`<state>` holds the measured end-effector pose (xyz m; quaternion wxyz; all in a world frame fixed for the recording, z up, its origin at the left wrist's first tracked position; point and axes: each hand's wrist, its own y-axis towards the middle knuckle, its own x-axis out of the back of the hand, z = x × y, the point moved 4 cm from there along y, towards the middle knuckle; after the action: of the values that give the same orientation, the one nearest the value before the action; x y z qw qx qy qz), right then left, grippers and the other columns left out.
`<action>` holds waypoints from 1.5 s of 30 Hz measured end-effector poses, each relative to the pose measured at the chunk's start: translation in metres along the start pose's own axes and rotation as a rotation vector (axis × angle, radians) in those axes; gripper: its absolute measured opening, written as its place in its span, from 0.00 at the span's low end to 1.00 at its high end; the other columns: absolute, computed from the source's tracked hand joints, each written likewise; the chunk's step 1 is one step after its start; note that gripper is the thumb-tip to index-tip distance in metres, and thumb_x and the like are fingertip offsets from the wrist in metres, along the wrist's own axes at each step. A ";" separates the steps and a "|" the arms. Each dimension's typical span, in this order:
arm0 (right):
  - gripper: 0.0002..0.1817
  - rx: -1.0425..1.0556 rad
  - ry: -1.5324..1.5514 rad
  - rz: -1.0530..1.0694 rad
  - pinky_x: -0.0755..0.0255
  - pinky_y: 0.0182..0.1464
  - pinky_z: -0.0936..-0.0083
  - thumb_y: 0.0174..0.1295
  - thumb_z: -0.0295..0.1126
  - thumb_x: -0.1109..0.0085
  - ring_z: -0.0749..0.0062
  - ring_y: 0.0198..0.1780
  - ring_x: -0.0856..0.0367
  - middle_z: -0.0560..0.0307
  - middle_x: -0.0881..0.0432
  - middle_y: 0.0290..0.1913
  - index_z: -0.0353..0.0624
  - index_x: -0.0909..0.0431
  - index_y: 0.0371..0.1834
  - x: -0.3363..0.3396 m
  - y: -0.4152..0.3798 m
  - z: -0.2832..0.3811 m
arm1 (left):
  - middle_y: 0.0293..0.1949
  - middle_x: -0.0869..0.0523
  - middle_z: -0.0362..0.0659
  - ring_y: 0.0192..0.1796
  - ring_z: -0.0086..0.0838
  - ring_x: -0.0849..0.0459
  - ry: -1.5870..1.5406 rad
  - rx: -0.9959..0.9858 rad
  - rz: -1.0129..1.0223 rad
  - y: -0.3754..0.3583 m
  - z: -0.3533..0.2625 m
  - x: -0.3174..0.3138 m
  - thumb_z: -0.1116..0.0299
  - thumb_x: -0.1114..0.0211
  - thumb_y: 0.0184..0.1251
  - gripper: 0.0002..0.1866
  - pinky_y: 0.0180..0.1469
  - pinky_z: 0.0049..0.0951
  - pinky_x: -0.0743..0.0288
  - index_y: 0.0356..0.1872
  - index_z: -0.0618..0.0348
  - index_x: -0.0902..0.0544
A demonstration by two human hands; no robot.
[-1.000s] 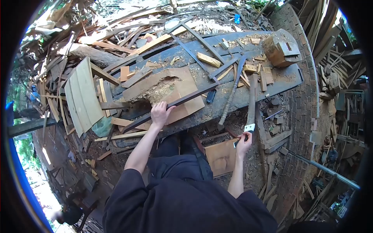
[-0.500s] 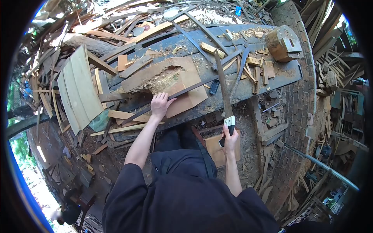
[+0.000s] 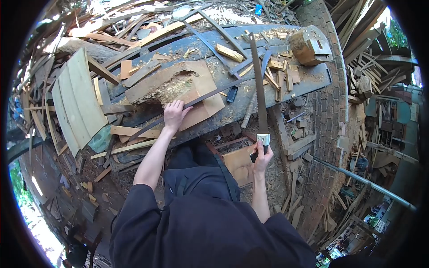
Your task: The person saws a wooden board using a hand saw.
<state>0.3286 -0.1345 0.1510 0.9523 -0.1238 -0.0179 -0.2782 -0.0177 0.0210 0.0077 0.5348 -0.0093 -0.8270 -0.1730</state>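
Observation:
My left hand is closed over a long, narrow dark wooden strip, which slants across the bench. Under the strip lies a brown board with a ragged hollow full of wood chips at its back. My right hand grips the white-and-black handle of a handsaw. The saw's long, toothed blade points away from me and overlaps the bench's front edge and the scraps behind it in this view. A small dark tray-like object sits between the strip and the blade.
On the bench, a wooden block stands at the far right, near offcuts and sawdust. A slatted pale panel leans at left. Scrap wood is heaped behind, and a brick strip runs along the right.
The saw blade has swung from leaning left to nearly straight ahead. My left hand stays on the strip, while the whole view has shifted slightly.

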 end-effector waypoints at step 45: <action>0.34 -0.087 -0.263 0.251 0.22 0.66 0.64 0.80 0.49 0.39 0.59 0.63 0.12 0.39 0.12 0.65 0.27 0.22 0.74 -0.102 0.005 -0.193 | 0.75 0.24 0.51 0.87 0.45 0.37 -0.115 -0.140 0.240 0.065 -0.014 -0.072 0.30 0.22 0.58 0.40 0.88 0.62 0.52 0.52 0.60 0.17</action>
<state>0.2382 -0.1242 -0.0473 0.9628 -0.2014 -0.1145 -0.1394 0.0384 0.0905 -0.0335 0.5014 -0.1554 -0.8352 -0.1642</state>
